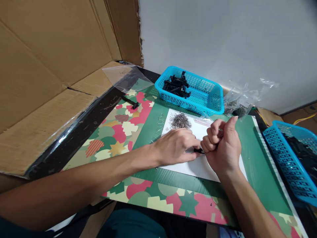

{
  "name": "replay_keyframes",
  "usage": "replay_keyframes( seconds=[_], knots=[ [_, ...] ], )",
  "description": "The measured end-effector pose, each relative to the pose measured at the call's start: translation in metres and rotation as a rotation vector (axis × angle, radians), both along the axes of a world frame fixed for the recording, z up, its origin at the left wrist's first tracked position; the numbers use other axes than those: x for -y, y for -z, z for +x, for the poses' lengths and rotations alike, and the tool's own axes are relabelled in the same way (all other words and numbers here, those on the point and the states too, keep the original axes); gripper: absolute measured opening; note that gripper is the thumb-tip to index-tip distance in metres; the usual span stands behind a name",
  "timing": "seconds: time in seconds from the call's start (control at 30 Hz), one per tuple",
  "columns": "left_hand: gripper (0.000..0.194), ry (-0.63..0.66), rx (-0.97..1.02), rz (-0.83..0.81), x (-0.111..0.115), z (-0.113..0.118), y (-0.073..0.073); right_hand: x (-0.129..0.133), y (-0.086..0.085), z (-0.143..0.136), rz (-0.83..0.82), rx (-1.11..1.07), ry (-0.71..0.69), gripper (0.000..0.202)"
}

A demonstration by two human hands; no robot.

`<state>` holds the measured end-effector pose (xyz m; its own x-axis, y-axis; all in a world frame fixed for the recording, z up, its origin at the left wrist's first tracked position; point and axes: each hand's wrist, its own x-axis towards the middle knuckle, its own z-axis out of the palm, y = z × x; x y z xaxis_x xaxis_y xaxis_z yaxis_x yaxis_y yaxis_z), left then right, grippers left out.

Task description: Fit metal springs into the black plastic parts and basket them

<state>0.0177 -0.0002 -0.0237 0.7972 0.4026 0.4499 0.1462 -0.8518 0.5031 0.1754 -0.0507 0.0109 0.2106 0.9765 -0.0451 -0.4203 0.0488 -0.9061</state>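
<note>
Over white paper (195, 169), L hand (176, 146) pinches black plastic pc (198, 150); R hand (224, 148) clenched at its end, contents unclear. L slip could scatter nearby metal-bits pile (180, 121).

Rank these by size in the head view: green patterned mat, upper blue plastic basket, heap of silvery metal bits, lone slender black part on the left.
1. Green patterned mat
2. Upper blue basket
3. Silvery metal heap
4. Lone black part

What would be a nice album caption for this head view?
Left hand and right hand meet at a black part above white paper, near a metallic pile.
</note>
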Motion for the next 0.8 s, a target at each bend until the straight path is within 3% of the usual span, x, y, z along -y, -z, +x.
replay_keyframes(
  seconds=[0.37, 0.6, 0.8],
  knots=[
    [0.012, 0.077, -0.019, -0.082, 0.003, 0.000, 0.001, 0.000, 0.003, -0.005, -0.044, 0.041, 0.058, 0.064],
    [0.020, 0.052, 0.006, -0.125, 0.001, -0.001, 0.000, 0.000, 0.010, -0.011, 0.040, 0.110, 0.109, 0.067],
    [0.009, 0.041, 0.021, -0.118, 0.002, -0.001, 0.000, 0.002, -0.003, 0.005, 0.053, 0.014, 0.064, 0.064]
  ],
)
